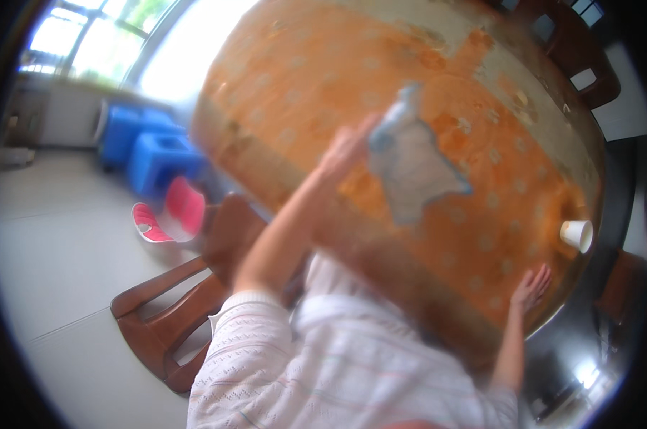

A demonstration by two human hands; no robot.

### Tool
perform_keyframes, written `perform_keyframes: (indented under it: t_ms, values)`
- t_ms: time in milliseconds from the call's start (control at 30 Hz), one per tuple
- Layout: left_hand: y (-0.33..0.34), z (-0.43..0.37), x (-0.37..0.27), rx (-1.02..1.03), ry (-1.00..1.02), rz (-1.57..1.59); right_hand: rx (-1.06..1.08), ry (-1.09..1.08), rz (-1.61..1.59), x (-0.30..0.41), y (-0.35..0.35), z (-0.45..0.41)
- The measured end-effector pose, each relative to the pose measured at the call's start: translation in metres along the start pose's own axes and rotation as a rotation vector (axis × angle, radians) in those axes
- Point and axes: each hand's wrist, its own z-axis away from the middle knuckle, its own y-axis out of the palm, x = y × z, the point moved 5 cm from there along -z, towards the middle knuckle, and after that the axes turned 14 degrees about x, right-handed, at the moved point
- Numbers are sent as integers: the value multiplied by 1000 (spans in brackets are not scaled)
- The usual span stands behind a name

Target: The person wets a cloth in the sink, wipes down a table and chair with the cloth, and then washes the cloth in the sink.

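Observation:
My left hand (349,146) reaches over the table and meets a grey cloth with blue edging (413,161) at its bunched end. Motion blur hides how the fingers sit on it, but they appear to hold it. The rest of the cloth spreads over the orange patterned tabletop (302,64). On the right, my right hand (531,288) is near the table's edge with its fingers stretched out and nothing in it. A white paper cup (576,236) stands just beyond that hand.
Brown chairs (168,322) stand at the near left and another chair (597,80) is at the far right. Blue plastic stools (160,158) and a pink-and-white seat or shoe-like object (170,214) are on the floor at left, below a window (103,43).

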Motion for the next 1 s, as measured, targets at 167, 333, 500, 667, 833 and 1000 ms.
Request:
perform_keyframes:
  t_ms: [167, 333, 500, 667, 833, 1000]
  values:
    - [37, 6, 24, -504, 556, -1117, -44, -65, 2, 7, -2, 2]
    - [22, -10, 13, -371, 377, -1230, 9, -46, -4, -1, 1, 3]
    - [-200, -3, 20, -831, 159, -1557, -42, -94, 8, -8, 4, 3]
    - [-333, -34, 8, -1000, -763, -1036, -55, -161, -27, 5, -7, 2]
    - [-234, -179, -80, -580, -304, -943, -46, -160, 0, 8, -10, 2]
    - [7, -228, -109, -397, 306, -1535, -39, -155, 41, 2, -7, 4]
